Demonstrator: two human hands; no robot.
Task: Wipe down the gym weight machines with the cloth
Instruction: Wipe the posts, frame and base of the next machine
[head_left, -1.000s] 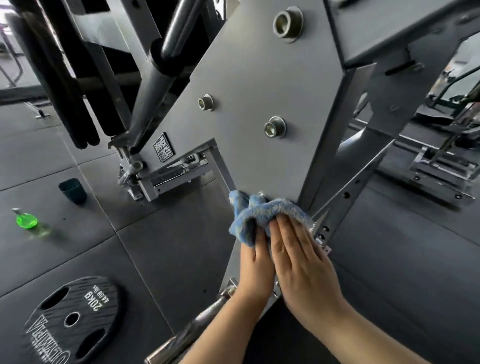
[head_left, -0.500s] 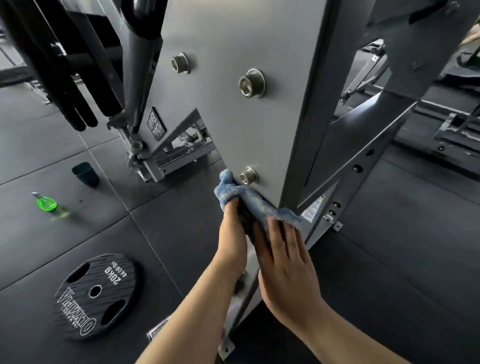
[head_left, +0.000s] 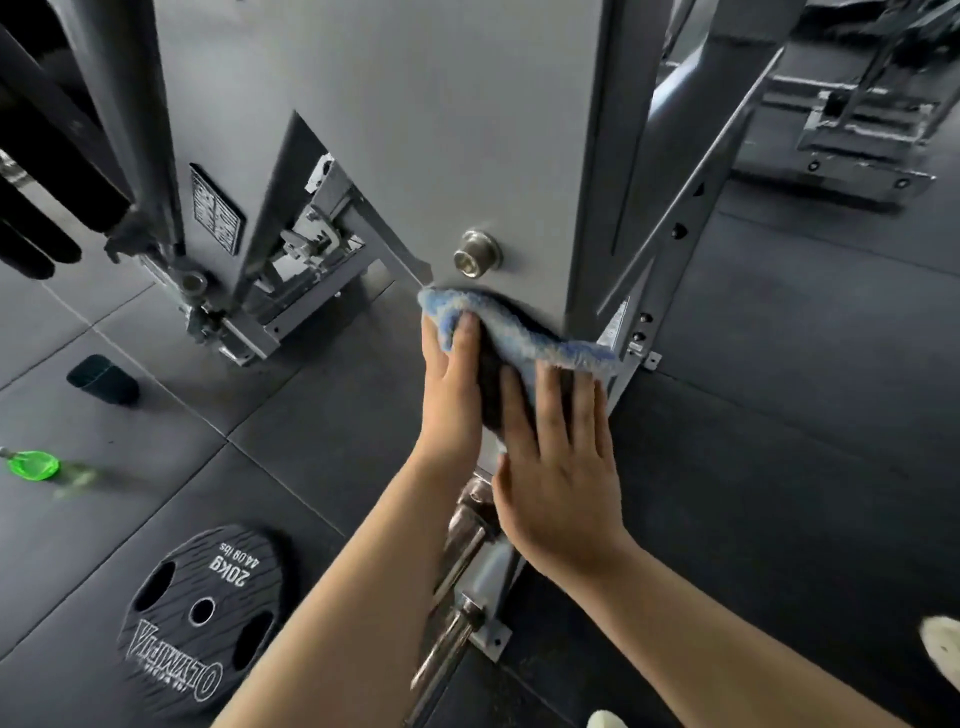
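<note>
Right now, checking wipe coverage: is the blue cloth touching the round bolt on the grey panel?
Apart. The head view shows a strip of bare grey panel between the bolt and the top edge of the blue cloth, which sits just below it.

Soft daylight, mild motion blur, wide-angle warping.

The blue cloth (head_left: 511, 332) covers the tips of the right hand (head_left: 558, 467), so how those fingers lie under it can't be told, and the left hand (head_left: 451, 382) hides its own palm side. The grey machine panel (head_left: 415, 130) runs off the top edge. The plate label (head_left: 215, 213) is too blurred to read. The green bottle (head_left: 32, 465) smears at the left edge. Something pale (head_left: 943, 649) is cut off at the right edge, unidentifiable.
</note>
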